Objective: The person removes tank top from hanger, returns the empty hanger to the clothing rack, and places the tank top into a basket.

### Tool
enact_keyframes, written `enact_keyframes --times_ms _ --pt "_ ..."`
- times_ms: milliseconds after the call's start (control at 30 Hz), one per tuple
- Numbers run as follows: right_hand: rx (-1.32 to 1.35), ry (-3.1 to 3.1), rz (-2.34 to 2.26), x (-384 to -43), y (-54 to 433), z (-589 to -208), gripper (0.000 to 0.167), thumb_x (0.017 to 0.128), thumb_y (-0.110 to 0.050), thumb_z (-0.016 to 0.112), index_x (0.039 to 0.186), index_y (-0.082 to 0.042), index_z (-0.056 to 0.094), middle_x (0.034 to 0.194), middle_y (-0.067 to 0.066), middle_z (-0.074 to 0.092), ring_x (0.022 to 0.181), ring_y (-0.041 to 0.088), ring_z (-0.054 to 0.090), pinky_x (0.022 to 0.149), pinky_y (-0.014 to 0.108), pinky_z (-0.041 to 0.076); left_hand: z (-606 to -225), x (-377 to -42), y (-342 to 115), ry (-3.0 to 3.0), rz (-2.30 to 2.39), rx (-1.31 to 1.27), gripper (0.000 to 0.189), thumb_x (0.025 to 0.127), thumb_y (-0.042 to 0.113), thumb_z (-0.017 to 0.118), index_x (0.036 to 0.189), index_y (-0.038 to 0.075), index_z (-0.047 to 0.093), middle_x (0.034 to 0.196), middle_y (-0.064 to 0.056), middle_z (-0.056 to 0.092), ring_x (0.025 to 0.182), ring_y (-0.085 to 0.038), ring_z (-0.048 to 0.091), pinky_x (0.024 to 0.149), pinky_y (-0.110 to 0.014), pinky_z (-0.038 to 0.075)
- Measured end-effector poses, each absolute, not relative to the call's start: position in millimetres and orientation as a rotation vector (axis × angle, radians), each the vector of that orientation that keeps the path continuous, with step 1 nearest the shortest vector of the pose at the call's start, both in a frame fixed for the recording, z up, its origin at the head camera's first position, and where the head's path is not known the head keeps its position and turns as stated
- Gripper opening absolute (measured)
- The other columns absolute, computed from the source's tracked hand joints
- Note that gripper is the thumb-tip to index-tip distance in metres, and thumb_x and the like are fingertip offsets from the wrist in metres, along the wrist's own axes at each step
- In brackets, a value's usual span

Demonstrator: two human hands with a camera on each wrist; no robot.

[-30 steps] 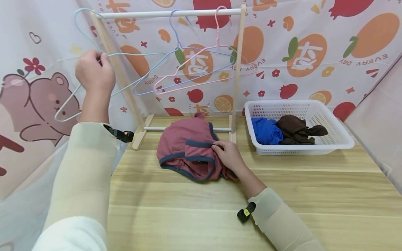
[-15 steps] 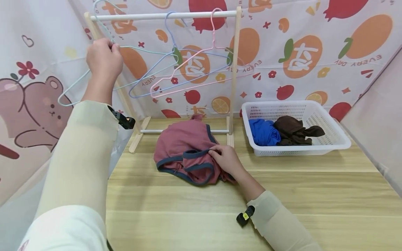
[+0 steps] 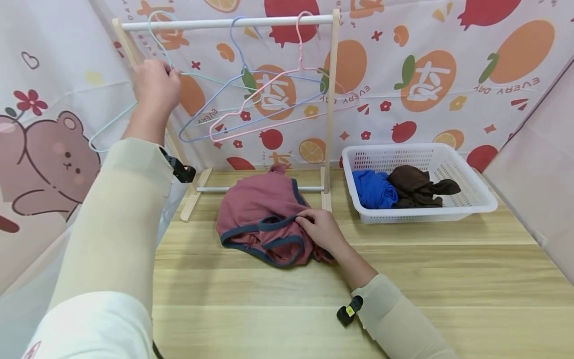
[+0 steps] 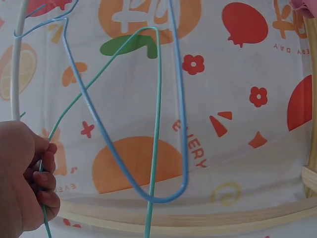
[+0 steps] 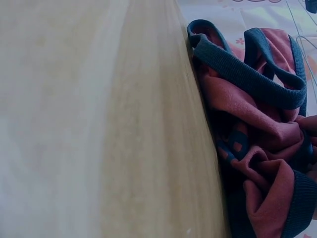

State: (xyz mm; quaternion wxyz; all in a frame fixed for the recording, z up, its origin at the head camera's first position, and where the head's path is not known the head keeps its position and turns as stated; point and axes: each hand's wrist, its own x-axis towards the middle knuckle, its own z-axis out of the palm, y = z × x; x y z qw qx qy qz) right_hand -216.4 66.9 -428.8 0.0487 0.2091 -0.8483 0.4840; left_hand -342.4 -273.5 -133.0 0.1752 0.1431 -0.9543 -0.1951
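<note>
My left hand point(image 3: 156, 89) grips a mint-green wire hanger point(image 4: 157, 99) just under its hook, raised at the left end of the clothes rack point(image 3: 197, 24). The hanger's hook overlaps the rail in the head view. Low on the table, my right hand point(image 3: 320, 228) pinches the dark trim of a dusty-red garment point(image 3: 257, 202) with blue-grey edging. It lies crumpled, with its trimmed openings toward me. In the right wrist view, part of that hand's fingers point(image 5: 309, 126) shows at the right edge beside the folds.
A blue hanger point(image 4: 181, 99) and a pink hanger point(image 3: 300, 50) hang from the rail. A white plastic basket point(image 3: 430, 215) at the right holds a blue cloth point(image 3: 374, 189) and a dark brown cloth point(image 3: 412, 184). The rack stands against a fruit-print curtain point(image 3: 430, 119).
My left hand has moved right with the mint-green hanger, its hook going from beyond the rail's left end to overlapping the rail. The trim under my right hand has folded slightly; the hand barely moved.
</note>
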Motion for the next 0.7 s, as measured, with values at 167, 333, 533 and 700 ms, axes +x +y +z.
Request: enact_keyframes --times_ms 167,333,533,700 --pt "0.64 -2.568 1.469 -217 66 -430 0.012 0.094 -0.02 0.067 0.096 -0.013 0.077 0.097 0.001 0.075 0.09 0.014 0.068 0.08 0.034 0.054 -141 -344 -274 -2.703 -0.529 0.35 0.051 0.103 0.035 0.034 0.13 0.003 0.062 0.123 -0.014 0.058 0.105 -0.029 0.051 0.072 -0.032 0.043" --pt "0.625 -2.588 1.475 -217 65 -429 0.012 0.094 -0.02 0.067 0.096 -0.013 0.077 0.098 0.0 0.075 0.09 0.014 0.068 0.08 0.034 0.054 -147 -347 -278 -2.687 -0.487 0.317 0.051 0.102 0.033 0.033 0.131 0.003 0.061 0.128 -0.018 0.061 0.113 -0.035 0.05 0.08 -0.04 0.041" --pt "0.613 -2.603 1.491 -218 64 -428 0.013 0.094 -0.021 0.067 0.097 -0.013 0.077 0.099 0.002 0.075 0.091 0.015 0.068 0.08 0.035 0.054 -149 -346 -278 -2.711 -0.467 0.292 0.05 0.103 0.032 0.032 0.134 0.003 0.058 0.131 -0.02 0.059 0.114 -0.036 0.051 0.088 -0.047 0.043" --pt "0.597 -2.615 1.463 -221 63 -429 0.013 0.094 -0.021 0.068 0.096 -0.013 0.077 0.097 0.002 0.074 0.088 0.014 0.067 0.078 0.033 0.053 -151 -343 -276 -2.708 -0.421 0.255 0.05 0.103 0.032 0.031 0.131 -0.001 0.055 0.13 -0.024 0.056 0.118 -0.039 0.05 0.098 -0.052 0.042"
